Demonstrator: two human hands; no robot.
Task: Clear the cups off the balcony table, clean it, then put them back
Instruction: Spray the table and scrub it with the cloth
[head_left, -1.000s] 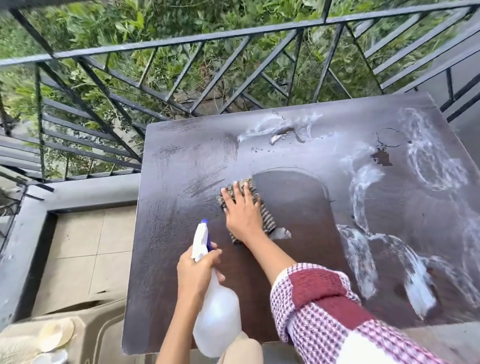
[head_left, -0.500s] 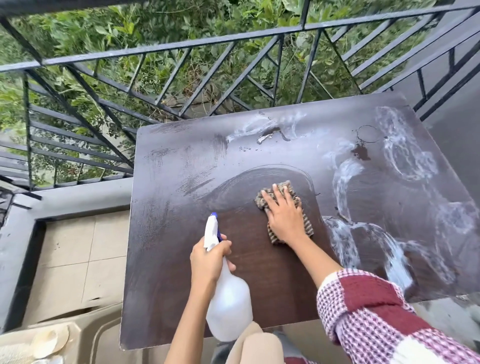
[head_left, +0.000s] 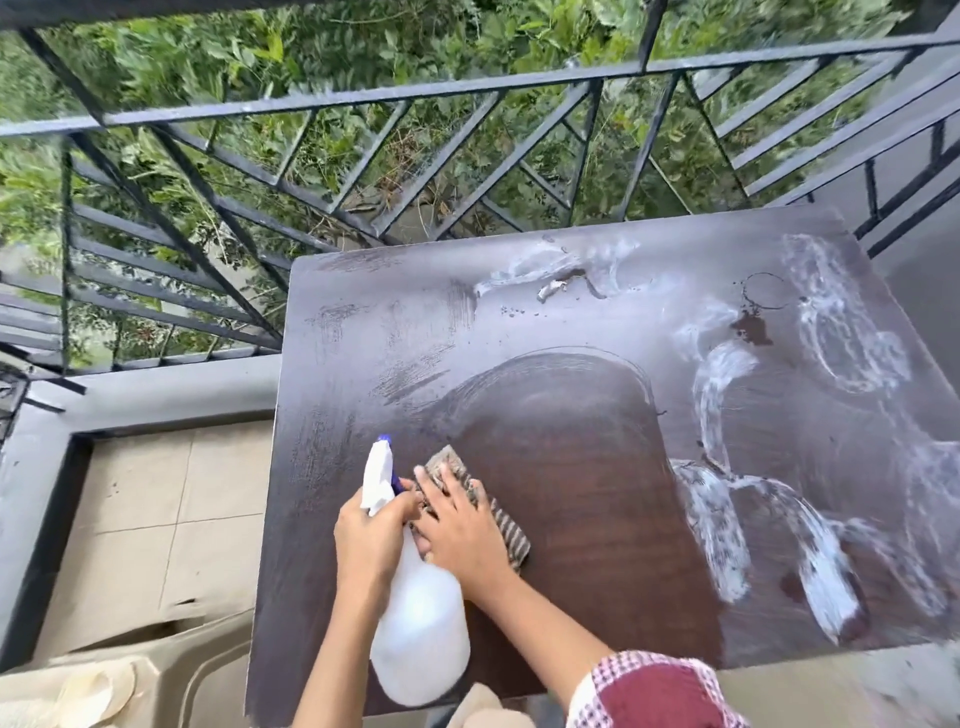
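Observation:
The dark brown balcony table (head_left: 561, 332) fills the middle of the view, with white foam streaks (head_left: 722, 384) on its right half and a wiped darker patch in the middle. My right hand (head_left: 462, 525) presses flat on a striped cleaning cloth (head_left: 511, 532) near the table's front left. Right beside it, touching, my left hand (head_left: 369, 540) grips the neck of a white spray bottle (head_left: 415, 618) with a blue nozzle. No cups stand on the table.
A black metal railing (head_left: 363, 104) runs along the far side with green plants behind it. Tiled floor (head_left: 156, 519) lies to the left. A beige plastic chair (head_left: 171, 670) sits at bottom left, holding pale cup-like shapes (head_left: 93, 691).
My right hand has swept the cloth from the table's middle back toward the front left, next to the spray bottle. The wiped dark patch has grown.

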